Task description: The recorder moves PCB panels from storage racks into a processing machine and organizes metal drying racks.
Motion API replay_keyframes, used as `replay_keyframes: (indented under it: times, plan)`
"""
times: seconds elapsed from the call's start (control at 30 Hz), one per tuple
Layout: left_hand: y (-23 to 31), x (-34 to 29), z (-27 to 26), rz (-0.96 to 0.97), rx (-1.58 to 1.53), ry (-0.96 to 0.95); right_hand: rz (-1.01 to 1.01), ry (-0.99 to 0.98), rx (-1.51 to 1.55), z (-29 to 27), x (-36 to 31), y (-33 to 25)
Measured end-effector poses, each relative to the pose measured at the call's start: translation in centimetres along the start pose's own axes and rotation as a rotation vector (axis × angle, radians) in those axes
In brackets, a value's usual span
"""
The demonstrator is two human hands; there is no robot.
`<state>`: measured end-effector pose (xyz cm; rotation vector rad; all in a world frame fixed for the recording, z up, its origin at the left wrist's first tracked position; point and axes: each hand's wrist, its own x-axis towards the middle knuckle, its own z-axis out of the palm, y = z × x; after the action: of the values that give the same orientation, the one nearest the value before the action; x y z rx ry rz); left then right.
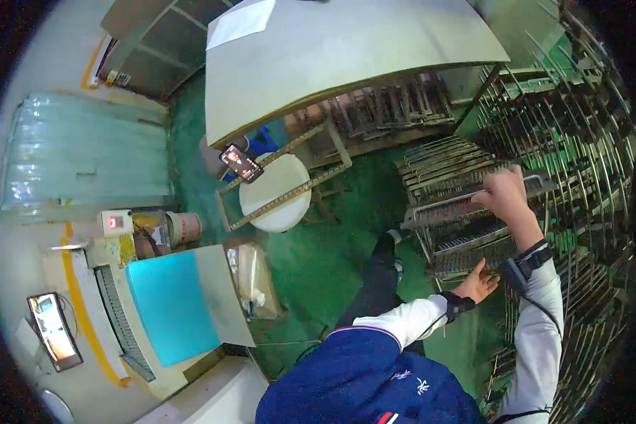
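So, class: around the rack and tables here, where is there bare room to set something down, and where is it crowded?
Free: the grey tabletop beside the white sheet, and the green floor between the white stool and the stacked metal trays. Crowded: the trays under both hands, right hand and left hand, and the wire rack.

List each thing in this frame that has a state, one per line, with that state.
Right hand: closed on the far edge of the metal rack tray.
Left hand: open, fingers spread against the tray's near edge.
Metal rack tray: tilted, held at both ends above the stack.
Stack of trays: lying flat, piled.
Phone: screen lit.
White round stool: unoccupied.
Blue-topped machine: surface bare.
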<state>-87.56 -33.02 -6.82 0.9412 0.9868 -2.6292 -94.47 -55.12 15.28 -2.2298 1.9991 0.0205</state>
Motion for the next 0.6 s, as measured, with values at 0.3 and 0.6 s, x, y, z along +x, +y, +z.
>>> replay_keyframes:
  times: [0.3,0.6]
  plan:
    - [4.8,-8.2,13.4,0.071,1.155,-0.100,0.081,-0.082,0.212,6.0,-3.0,6.6]
    - [12.7,-11.7,23.3,1.442,2.302,-0.125,0.739,0.538,0.362,4.2,-9.1,5.9]
